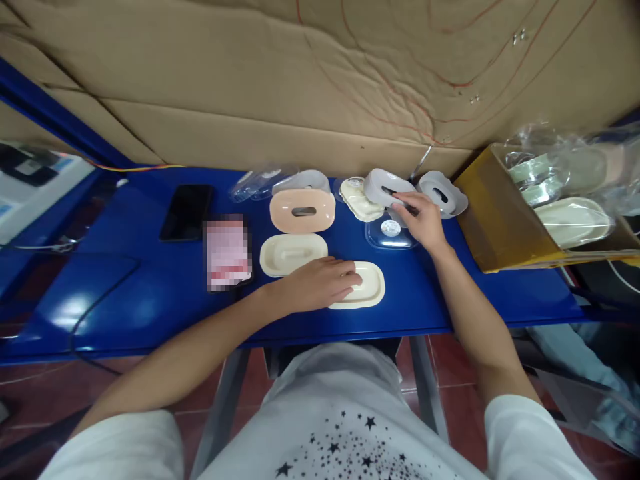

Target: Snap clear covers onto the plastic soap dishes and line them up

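My right hand [423, 217] is closed on a light grey oval piece with a slot [383, 183], thumb and fingers at its right end. My left hand [325, 283] lies over the left part of a cream oval tray [370, 285], fingers curled on it. Just behind that hand rests another cream oval tray [280, 257]. A peach oval piece with a slot [295, 200] sits farther back, in front of a grey piece [315, 179]. Beneath and beside the right hand are a clear plastic cover with a round label [377, 235] and a cream wavy-edged piece [363, 200].
Right of my right hand is a grey wavy-edged piece with a slot [440, 193]. A cardboard box [483, 220] holds several plastic-wrapped pieces. Clear covers [255, 183], a black phone [187, 213] and a blurred pink item [227, 253] lie leftward on the blue table [165, 293]. Cardboard [240, 87] stands behind.
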Motion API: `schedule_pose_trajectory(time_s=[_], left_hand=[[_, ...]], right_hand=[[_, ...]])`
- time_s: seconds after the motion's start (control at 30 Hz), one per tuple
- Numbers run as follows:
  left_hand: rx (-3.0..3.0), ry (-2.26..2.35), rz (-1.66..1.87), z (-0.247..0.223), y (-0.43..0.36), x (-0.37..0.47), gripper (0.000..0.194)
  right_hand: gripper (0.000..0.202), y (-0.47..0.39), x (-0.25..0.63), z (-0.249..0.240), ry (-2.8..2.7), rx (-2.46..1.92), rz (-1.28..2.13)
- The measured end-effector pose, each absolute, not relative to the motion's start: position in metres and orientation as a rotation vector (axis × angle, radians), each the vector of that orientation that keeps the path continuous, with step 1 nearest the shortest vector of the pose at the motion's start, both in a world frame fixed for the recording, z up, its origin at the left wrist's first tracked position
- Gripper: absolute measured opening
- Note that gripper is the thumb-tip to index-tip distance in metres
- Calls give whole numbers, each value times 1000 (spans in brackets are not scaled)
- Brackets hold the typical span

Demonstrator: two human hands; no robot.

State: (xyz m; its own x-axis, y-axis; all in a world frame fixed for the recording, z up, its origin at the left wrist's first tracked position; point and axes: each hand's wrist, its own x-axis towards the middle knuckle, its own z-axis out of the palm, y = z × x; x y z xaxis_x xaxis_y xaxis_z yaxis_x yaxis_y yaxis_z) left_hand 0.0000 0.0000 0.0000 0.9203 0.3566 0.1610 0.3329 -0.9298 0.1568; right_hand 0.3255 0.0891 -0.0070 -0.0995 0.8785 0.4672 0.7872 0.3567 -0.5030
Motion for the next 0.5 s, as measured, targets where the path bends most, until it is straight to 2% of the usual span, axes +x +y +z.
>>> schedule_pose_trajectory(time_s=[0.17,0.3,0.5], left_hand=[[3008,543,262,4,0,1,17],[3082,591,293,8,4,2,15],[3076,771,663,28,14,-10,29]], right_hand=[[41,73,313,17,-1908,-1469,-55],[41,41,299,45,-1900,-1419,-98],[34,-42,277,42,-2057,-1384,43]])
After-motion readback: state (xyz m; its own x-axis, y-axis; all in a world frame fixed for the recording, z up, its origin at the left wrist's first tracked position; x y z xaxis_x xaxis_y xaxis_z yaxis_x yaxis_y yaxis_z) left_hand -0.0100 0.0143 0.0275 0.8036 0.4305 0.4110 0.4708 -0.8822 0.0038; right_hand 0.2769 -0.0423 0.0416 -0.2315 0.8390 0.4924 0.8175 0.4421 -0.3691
